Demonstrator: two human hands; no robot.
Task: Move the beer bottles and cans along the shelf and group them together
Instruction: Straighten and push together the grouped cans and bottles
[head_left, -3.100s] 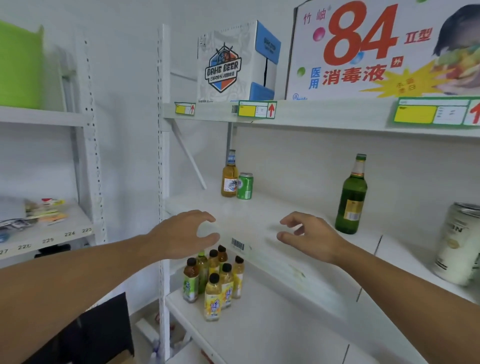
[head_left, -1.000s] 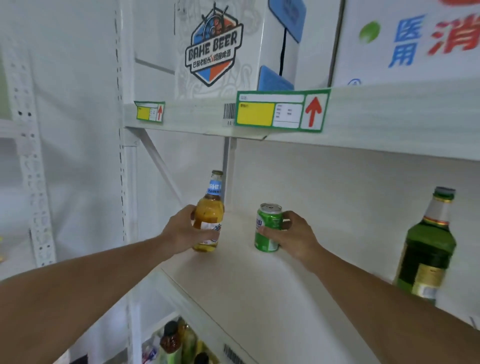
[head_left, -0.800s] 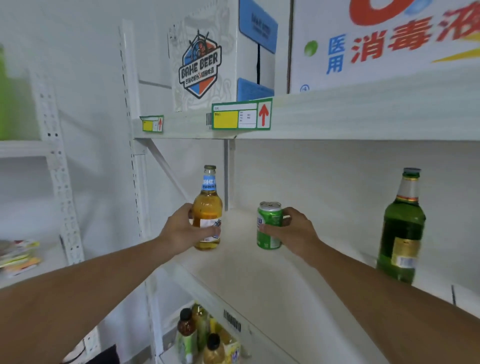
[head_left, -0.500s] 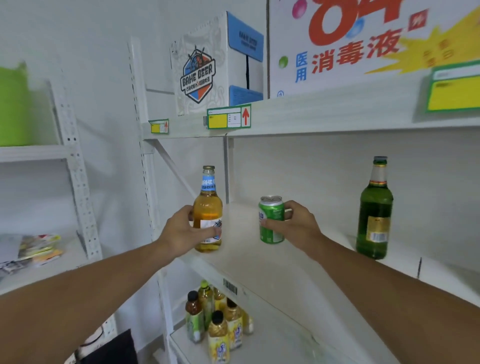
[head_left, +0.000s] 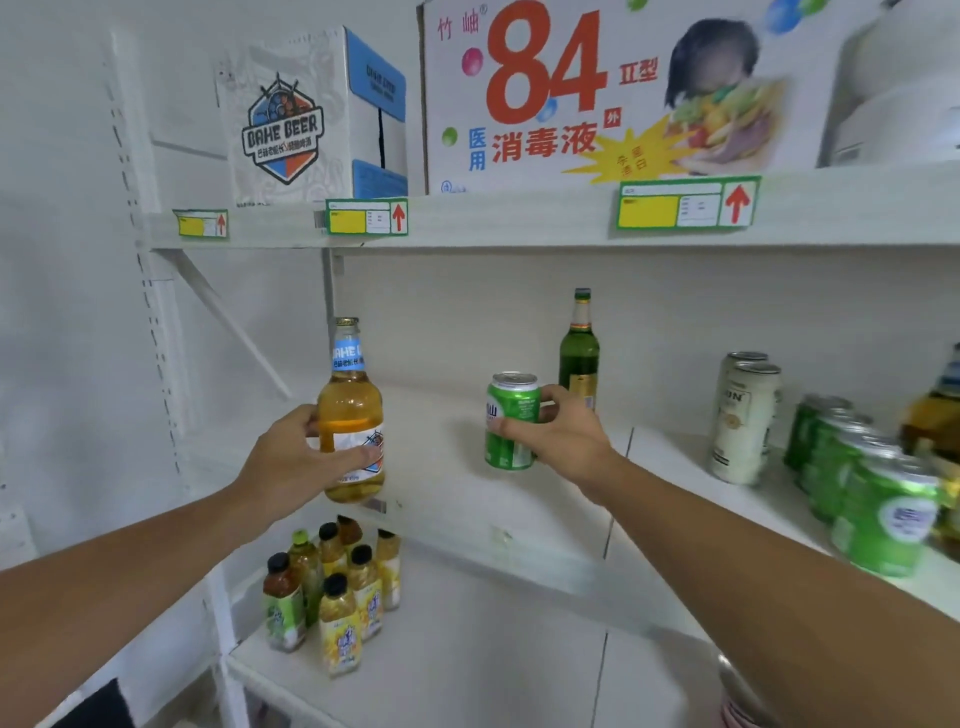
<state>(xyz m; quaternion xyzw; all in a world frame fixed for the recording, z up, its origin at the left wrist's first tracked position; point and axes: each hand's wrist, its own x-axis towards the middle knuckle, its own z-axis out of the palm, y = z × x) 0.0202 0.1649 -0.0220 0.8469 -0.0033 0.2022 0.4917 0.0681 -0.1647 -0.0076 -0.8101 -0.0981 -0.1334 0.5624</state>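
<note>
My left hand (head_left: 291, 462) grips an amber beer bottle (head_left: 351, 410) with a blue neck label, held upright above the front edge of the white middle shelf (head_left: 452, 499). My right hand (head_left: 563, 441) grips a green beer can (head_left: 511, 421), lifted off the shelf. Behind that hand a tall green glass bottle (head_left: 578, 348) stands at the back of the shelf. Farther right stand a tall white can (head_left: 744, 421) and several green cans (head_left: 872, 493) grouped together, with a dark amber bottle (head_left: 935, 410) behind them.
Several small yellow and green drink bottles (head_left: 332, 587) stand on the lower shelf. The top shelf (head_left: 519, 218) carries a Dahe Beer carton (head_left: 301, 119) and a large 84 disinfectant box (head_left: 597, 88). A white perforated upright (head_left: 150, 312) bounds the left side.
Both hands took hold of the amber bottle and the green can, lifted them off the shelf and carried them rightwards. The view swung right, bringing the group of cans into sight.
</note>
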